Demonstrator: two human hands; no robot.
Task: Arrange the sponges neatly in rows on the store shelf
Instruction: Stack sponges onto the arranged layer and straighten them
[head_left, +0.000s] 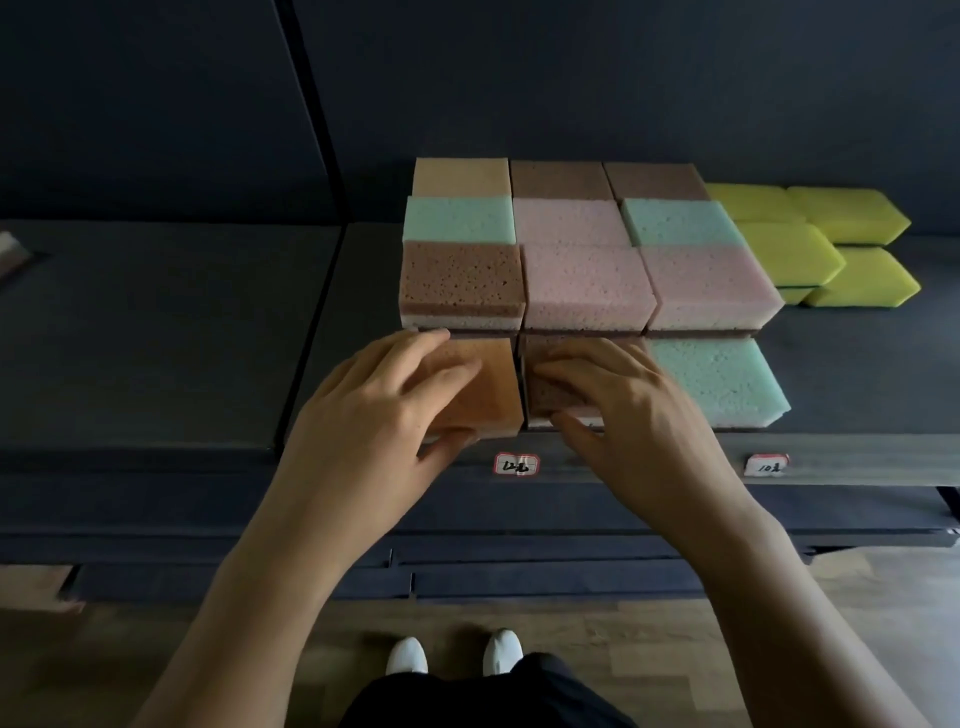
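Note:
Square sponges lie in three columns on the dark shelf (857, 374). In the front row, my left hand (374, 410) grips an orange sponge (493, 395), fingers on top and thumb at its front edge. Beside it, my right hand (623, 415) grips a brown sponge (545, 389) the same way. A mint sponge (717, 379) ends that row on the right. Behind stand taller stacks: a brown-topped one (462, 275) and two pink ones (587, 280), then mint, pink, orange and brown sponges further back.
Several yellow sponges (810, 244) lie in rows to the right of the stacks. Two white price tags (516, 464) are stuck on the shelf's front edge. The shelf's left bay (156, 332) is bare. Lower shelves and a wooden floor lie below.

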